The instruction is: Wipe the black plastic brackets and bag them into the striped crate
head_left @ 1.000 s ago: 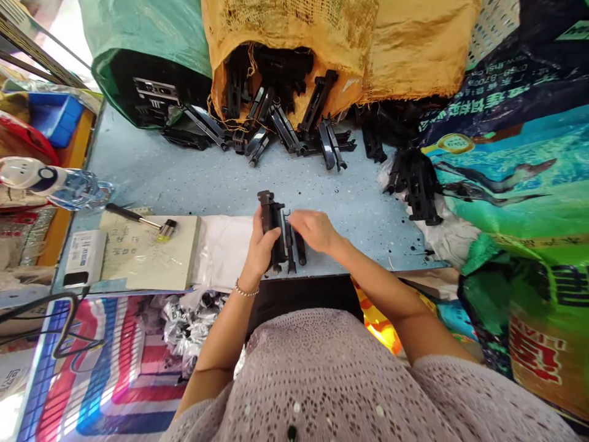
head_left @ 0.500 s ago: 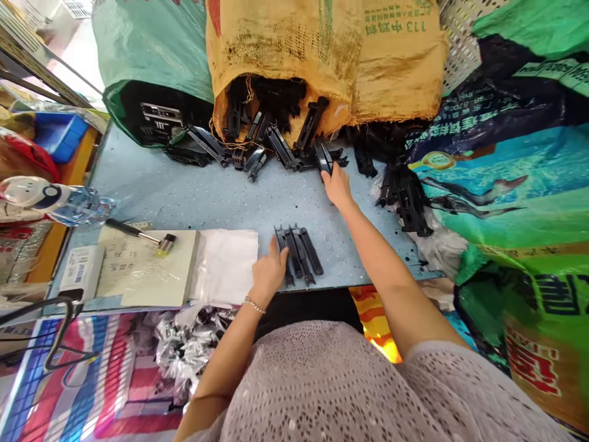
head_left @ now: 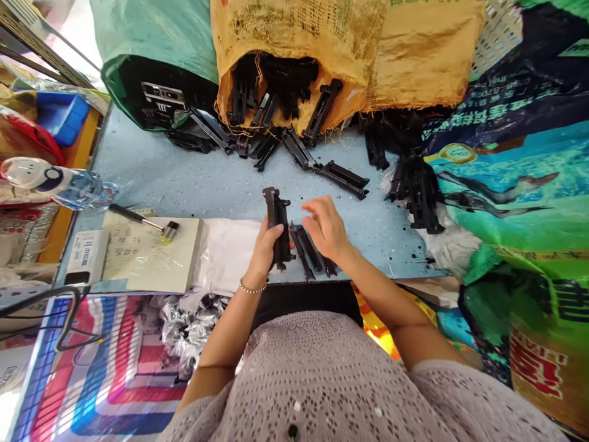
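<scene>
My left hand (head_left: 263, 248) grips a long black plastic part (head_left: 277, 224), held upright above the table's front edge, thumb across its face. Just right of it, my right hand (head_left: 327, 228) is empty, its fingers apart and partly bent. Under and beside that hand lie several slim black plastic strips (head_left: 307, 248) side by side on the table; the hand partly covers them. More black plastic parts (head_left: 299, 148) spill from the mouth of an orange woven sack (head_left: 294, 31). One such part lies loose in front of the heap.
A green sack (head_left: 156, 37) with black parts stands back left. On the left are a water bottle (head_left: 83, 187), a screwdriver-like tool (head_left: 138, 218) on a pad (head_left: 181, 264), and white sheets (head_left: 225, 252). Black parts (head_left: 421, 190) and printed bags (head_left: 501, 184) crowd the right.
My right hand has come back from the sack toward the front. A black plastic part is now in my left hand, which was touching the strips before.
</scene>
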Demonstrator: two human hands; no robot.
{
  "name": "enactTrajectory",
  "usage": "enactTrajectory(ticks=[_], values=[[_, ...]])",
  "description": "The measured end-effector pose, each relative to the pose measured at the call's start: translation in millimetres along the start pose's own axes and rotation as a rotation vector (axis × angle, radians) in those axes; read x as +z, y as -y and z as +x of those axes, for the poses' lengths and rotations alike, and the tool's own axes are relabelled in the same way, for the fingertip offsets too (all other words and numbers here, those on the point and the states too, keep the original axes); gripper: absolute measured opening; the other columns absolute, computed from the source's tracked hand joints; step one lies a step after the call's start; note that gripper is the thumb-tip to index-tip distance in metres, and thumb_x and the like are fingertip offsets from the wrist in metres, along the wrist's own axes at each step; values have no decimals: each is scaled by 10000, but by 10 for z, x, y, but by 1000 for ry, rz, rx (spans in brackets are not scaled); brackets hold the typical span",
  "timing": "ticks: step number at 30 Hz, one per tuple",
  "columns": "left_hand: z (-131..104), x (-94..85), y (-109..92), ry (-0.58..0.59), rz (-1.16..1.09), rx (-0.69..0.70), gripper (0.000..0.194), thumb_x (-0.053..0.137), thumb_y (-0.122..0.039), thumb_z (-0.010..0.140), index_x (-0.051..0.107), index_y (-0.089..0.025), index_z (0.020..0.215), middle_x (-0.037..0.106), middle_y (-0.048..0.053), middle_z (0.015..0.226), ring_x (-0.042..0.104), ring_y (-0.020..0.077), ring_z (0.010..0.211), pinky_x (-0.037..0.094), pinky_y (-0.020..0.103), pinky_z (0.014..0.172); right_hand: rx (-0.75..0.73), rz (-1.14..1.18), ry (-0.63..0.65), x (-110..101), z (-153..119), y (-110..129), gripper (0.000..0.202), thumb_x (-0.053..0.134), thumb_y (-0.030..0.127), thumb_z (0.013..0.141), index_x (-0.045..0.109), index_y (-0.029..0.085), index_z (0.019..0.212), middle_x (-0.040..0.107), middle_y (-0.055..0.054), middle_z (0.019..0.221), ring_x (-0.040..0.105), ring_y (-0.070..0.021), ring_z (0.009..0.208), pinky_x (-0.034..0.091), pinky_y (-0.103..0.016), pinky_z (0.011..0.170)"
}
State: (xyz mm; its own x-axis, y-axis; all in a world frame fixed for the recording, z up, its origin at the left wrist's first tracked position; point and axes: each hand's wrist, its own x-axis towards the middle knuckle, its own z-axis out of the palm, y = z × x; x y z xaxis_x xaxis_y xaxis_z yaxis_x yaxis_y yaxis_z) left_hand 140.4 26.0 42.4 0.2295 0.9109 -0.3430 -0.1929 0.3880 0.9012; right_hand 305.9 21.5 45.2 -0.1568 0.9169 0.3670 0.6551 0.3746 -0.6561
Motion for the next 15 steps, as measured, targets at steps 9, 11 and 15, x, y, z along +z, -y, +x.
enactTrajectory(ticks=[9,11,15], values=[[-90,-155,65,-158,57,-11,317,563,-501,852,551,-195,936,636,2,749,607,139,575,504,260,528,3,-14,351,208,22,-23,509,272,524,1091,586,221,830,637,-46,793,561,-196,731,376,-328,675],[-64,-214,44,-211,95,-3,336,520,-529,886,560,-196,881,639,10,724,609,149,612,510,264,572,-144,-48,400,224,-197,116,459,362,522,1073,609,209,845,655,-66,816,572,-209,760,375,-336,683],[-70,-319,75,-218,352,106,379,499,-531,946,641,-179,940,709,50,873,642,182,789,522,280,715,-160,-87,434,235,-392,128,477,343,482,1087,618,208,809,646,-58,751,579,-199,712,379,-332,652]])
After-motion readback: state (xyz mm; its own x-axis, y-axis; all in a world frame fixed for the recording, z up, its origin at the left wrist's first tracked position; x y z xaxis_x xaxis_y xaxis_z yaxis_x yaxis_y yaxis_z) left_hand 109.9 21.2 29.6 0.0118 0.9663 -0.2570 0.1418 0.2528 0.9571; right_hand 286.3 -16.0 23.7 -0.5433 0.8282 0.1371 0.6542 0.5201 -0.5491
